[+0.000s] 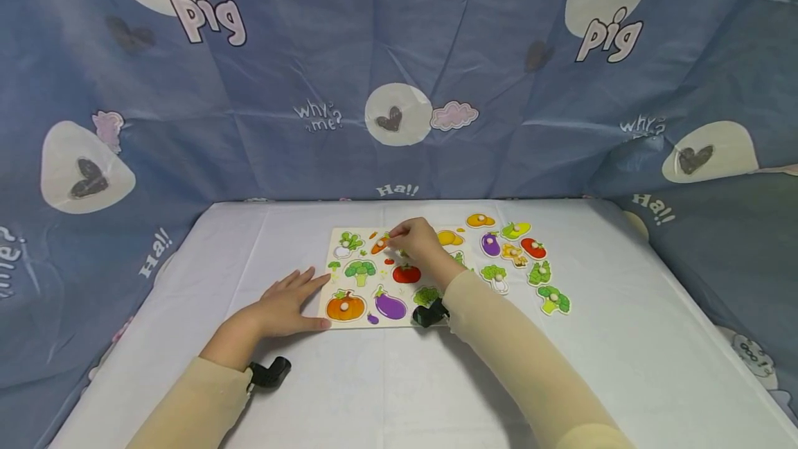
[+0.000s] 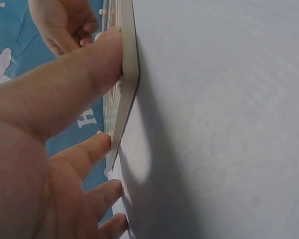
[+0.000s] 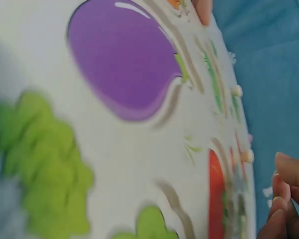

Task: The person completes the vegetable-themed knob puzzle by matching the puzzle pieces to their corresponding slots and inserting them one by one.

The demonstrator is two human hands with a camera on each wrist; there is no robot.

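Note:
A white vegetable puzzle board (image 1: 368, 321) lies on the table. My left hand (image 1: 283, 305) spreads over its left edge, with the thumb (image 2: 97, 57) against the rim. My right hand (image 1: 420, 241) hovers over the back of the board beside the carrot piece (image 1: 378, 247). In the right wrist view its bent fingers (image 3: 286, 169) stand apart from a small knob (image 3: 246, 156) and show nothing between them. A knobbed pumpkin piece (image 1: 339, 308) sits at the board's near left corner. The printed eggplant (image 1: 391, 305) and tomato (image 1: 406, 274) show no knobs.
Right of the board lie several loose knobbed pieces, among them an eggplant (image 1: 489, 247), a tomato (image 1: 532, 250), a broccoli (image 1: 553, 296) and a bok choy (image 1: 492, 272). A white cloth (image 1: 374, 393) covers the table. A blue printed curtain (image 1: 349, 165) hangs behind.

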